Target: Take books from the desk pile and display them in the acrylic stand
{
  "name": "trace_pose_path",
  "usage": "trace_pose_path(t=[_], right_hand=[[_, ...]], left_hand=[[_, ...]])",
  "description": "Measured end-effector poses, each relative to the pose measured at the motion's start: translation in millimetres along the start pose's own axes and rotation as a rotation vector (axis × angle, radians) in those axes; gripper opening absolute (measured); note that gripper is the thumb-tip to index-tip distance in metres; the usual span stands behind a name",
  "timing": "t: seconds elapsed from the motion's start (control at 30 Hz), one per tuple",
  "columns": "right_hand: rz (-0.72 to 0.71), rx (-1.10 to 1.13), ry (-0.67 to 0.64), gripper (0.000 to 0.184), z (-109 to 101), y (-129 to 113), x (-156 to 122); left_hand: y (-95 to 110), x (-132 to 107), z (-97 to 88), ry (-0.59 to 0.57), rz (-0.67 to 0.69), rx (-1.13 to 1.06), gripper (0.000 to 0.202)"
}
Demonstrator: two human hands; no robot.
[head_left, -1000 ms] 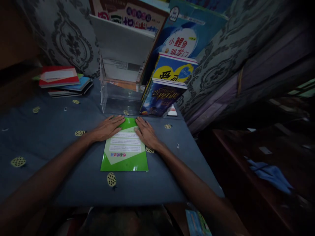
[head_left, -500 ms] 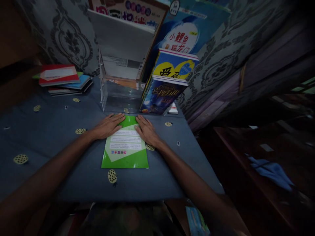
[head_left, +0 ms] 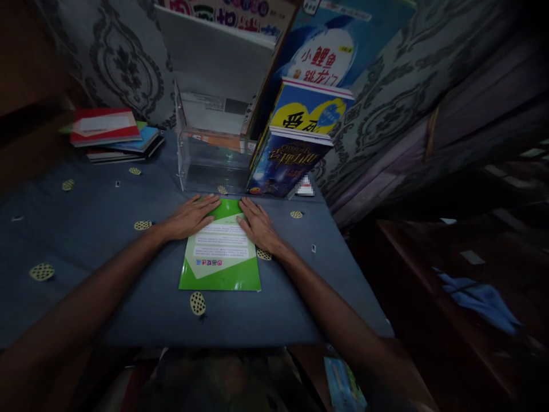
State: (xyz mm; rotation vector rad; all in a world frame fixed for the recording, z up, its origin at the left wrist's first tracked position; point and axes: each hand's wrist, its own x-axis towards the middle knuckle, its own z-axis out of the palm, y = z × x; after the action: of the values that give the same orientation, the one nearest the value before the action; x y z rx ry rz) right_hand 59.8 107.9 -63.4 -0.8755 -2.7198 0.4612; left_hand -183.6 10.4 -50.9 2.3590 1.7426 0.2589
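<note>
We lay our left hand (head_left: 194, 217) and right hand (head_left: 258, 225) flat, palms down, each open with fingers stretched forward and gripping nothing. Both forearms reach in from the near corners and converge, so the hands rest on the two sides of a thin green book (head_left: 225, 252) near its far end, thumbs over its cover.

The book lies flat on the cloth-covered bench (head_left: 334, 263), squarely before us; its long axis runs away from us toward the clear acrylic book rack (head_left: 214, 178). The line of coloured title characters sits at the near end and looks upside down to us. The cover is glossy bright green, with a slanted pale-green panel and white boxes of small print.

Just beyond our hands stands the rack, with a dark blue book (head_left: 285, 166) propped at its right front and a blue-and-yellow book (head_left: 311, 109) behind that. Well to the left is a stack of books (head_left: 111, 131), red on top.
</note>
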Motion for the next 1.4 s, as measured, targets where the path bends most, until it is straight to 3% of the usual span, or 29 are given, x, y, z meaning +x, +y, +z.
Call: trace_pose_path(t=[0.43, 0.53, 0.8, 0.97, 1.1, 1.17, 1.27, 1.4], right_hand=[[-0.003, -0.042, -0.050, 0.058, -5, -10, -6], [-0.073, -0.067, -0.096, 0.058, -8, -20, -27], [-0.247, -0.078, -0.140, 0.062, -14, -43, -114], [-0.294, -0.054, -0.162, 0.091, -21, -54, -141], [-0.303, -0.037, -0.163, 0.100, -23, -62, -166], [-0.311, -0.030, -0.150, 0.095, -21, -66, -181], [-0.319, -0.011, -0.103, 0.070, -15, -70, -200], [-0.337, 0.080, -0.003, 0.053, -12, -74, -208]], left_hand=[[-3, 0, 3.4, 0.005, 0.001, 0.007, 0.063], [-4, 0, 4.5, 0.016, 0.012, 0.007, 0.062], [0, 0, 2.2, 0.016, 0.007, 0.021, 0.063], [14, -6, 3.0, 0.000, 0.025, 0.040, 0.065], [30, -20, 9.0, -0.003, 0.067, 0.043, 0.063], [40, -30, 12.6, -0.001, 0.086, 0.030, 0.061], [55, -44, 17.1, 0.015, 0.095, 0.008, 0.060], [67, -56, 20.0, 0.021, 0.105, -0.001, 0.059]])
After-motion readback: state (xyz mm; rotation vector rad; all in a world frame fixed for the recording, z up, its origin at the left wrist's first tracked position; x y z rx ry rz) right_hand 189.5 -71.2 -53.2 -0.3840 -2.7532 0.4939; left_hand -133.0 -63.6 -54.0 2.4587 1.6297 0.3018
